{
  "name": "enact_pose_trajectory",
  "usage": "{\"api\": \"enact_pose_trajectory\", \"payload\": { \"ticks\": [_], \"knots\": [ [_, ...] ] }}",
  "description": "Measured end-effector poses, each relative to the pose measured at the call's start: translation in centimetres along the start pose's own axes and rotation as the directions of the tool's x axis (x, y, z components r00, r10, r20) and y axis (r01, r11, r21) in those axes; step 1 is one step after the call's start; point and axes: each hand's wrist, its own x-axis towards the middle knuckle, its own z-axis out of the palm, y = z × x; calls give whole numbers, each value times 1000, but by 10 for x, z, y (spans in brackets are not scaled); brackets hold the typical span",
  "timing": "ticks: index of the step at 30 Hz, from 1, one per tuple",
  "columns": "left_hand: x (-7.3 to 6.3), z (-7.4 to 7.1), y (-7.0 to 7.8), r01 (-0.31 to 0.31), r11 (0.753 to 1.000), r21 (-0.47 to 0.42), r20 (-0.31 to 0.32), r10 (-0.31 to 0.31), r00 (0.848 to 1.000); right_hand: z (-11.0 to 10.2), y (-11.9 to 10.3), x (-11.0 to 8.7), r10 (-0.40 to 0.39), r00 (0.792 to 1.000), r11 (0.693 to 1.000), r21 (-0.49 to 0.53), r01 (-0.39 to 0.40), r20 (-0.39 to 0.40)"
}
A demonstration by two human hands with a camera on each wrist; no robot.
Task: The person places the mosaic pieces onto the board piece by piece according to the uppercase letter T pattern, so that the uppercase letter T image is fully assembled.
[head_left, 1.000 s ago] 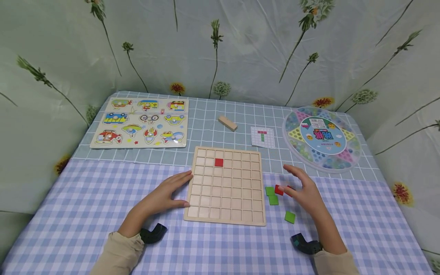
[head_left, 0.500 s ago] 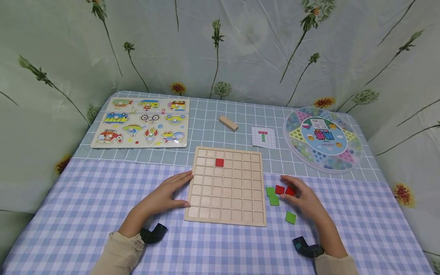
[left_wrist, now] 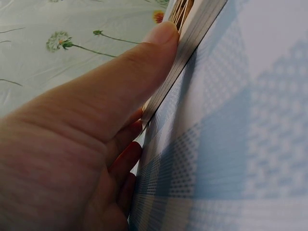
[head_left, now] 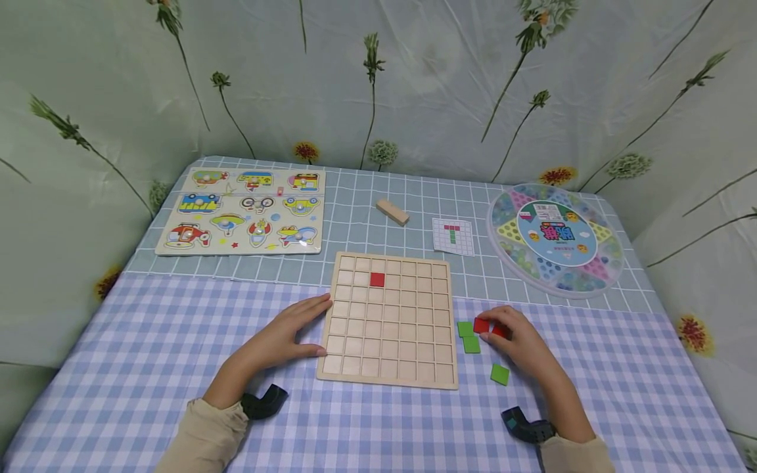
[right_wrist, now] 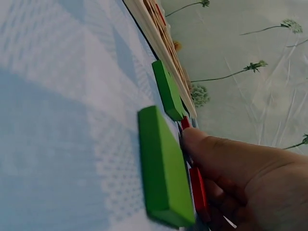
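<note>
A wooden grid board (head_left: 373,330) lies flat on the checked cloth, with one red square tile (head_left: 377,280) in a cell of its second row. My left hand (head_left: 284,335) rests against the board's left edge, thumb and fingertips at its rim; in the left wrist view the thumb (left_wrist: 139,62) touches the side. To the right of the board, my right hand (head_left: 525,341) pinches a second red tile (head_left: 481,325) between thumb and fingers. Another red tile (head_left: 500,330) lies under its palm, partly hidden. Two green tiles (head_left: 471,345) touch each other beside it, and a third green tile (head_left: 499,374) lies nearer me.
A pattern card (head_left: 453,236) printed with a red and green T lies behind the board. A wooden block (head_left: 392,212) lies near the back. At the back left is a vehicle puzzle board (head_left: 242,210); a round game box (head_left: 556,240) sits at the right.
My right hand has lowered to the red tiles, and its thumb and fingers have closed round the left one, which has turned slightly. The left hand stays at the board.
</note>
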Motion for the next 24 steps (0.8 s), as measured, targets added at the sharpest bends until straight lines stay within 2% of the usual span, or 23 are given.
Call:
{"api": "enact_pose_trajectory", "payload": {
  "ticks": [4,8,11,14,18,24],
  "knots": [
    [0,0,0,0,1000,2,3,0,1000,-4,-4,2,-29,999,1000,2,29,-32],
    [0,0,-1,-1,1000,6,5,1,1000,-9,-14,10,-104,989,994,20,106,-109],
    [0,0,-1,-1,1000,5,4,1,1000,-11,-26,19,-171,968,983,27,179,-182],
    [-1,0,-1,-2,1000,3,1,2,1000,-10,-40,32,-244,938,964,47,263,-246],
    [-1,0,-1,-7,1000,3,-2,7,1000,-5,-61,49,-312,904,930,101,354,-294],
    [-1,0,-1,-17,1000,10,-8,17,1000,10,-98,68,-341,891,889,205,409,-300]
  ]
}}
